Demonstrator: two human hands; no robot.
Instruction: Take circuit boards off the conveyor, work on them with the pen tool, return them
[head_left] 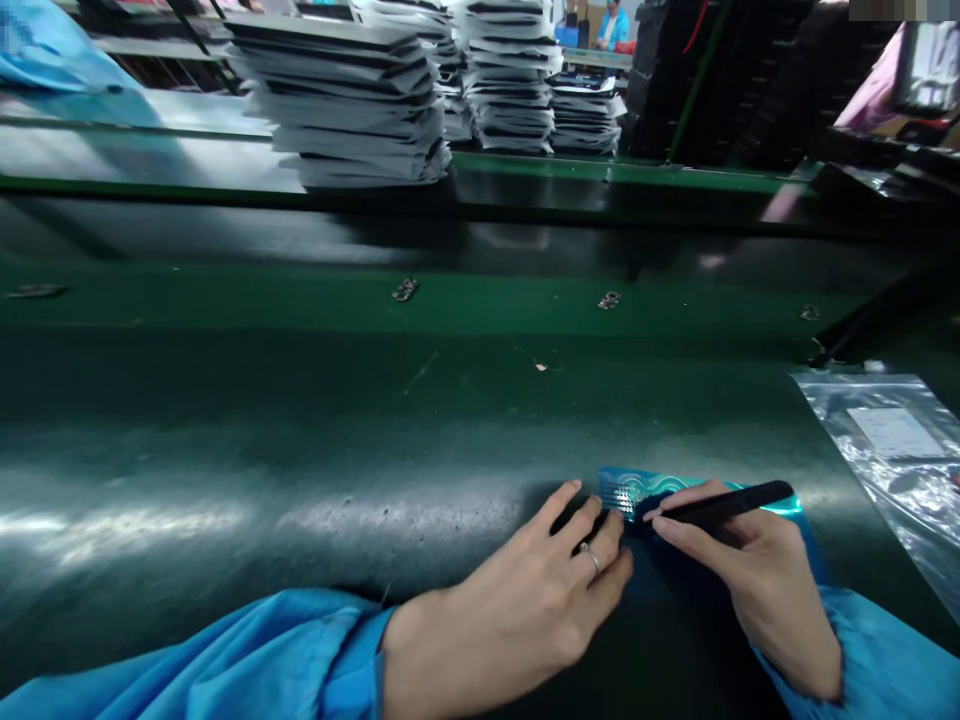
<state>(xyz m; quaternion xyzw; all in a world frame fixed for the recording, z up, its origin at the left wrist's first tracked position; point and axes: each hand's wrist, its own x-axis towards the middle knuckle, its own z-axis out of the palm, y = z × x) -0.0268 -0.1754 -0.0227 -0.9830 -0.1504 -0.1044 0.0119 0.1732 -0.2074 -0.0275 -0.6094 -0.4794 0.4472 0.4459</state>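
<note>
**Sticker strip pinned flat for tweezer work**

Sticker strip, teal with rows of small shiny pieces, lies on the green conveyor belt at the near edge. The left hand rests just left of the strip, fingers spread and flat, fingertips touching its end, apparently to keep it from sliding. The right hand pinches black tweezers low over the strip, tips hidden behind the fingers. Right of the strip lies a clear zip bag; beyond it, small circuit boards dot the belt.
</note>
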